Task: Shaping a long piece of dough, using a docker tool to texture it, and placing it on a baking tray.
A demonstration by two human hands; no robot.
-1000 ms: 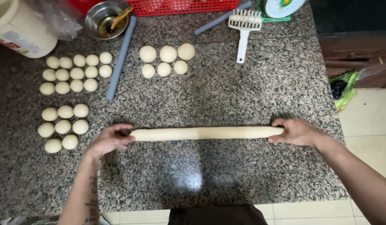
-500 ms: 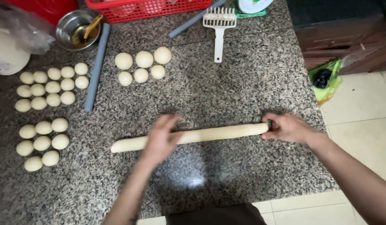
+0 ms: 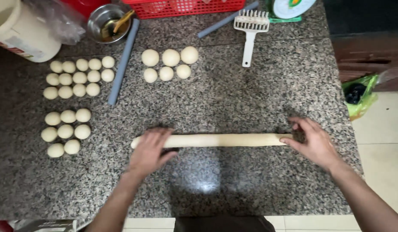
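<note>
A long pale roll of dough [image 3: 224, 140] lies across the speckled granite counter [image 3: 233, 94]. My left hand [image 3: 151, 149] rests palm down on the roll's left end, fingers spread over it. My right hand [image 3: 314, 142] touches the right end with its fingertips, fingers apart. Neither hand grips the dough; both press on it.
Groups of dough balls sit at the left [image 3: 78, 77], lower left [image 3: 66, 131] and upper middle [image 3: 169, 63]. Two grey rods [image 3: 123, 62] [image 3: 227, 19], a white roller cutter [image 3: 250, 30], a steel bowl [image 3: 105, 22], a white bucket [image 3: 23, 32], a red basket [image 3: 186, 6]. The counter's edge runs at right.
My left hand slid from the roll's left end toward the middle, then back left. The dough roll lies level again after tilting. The camera shifted.
</note>
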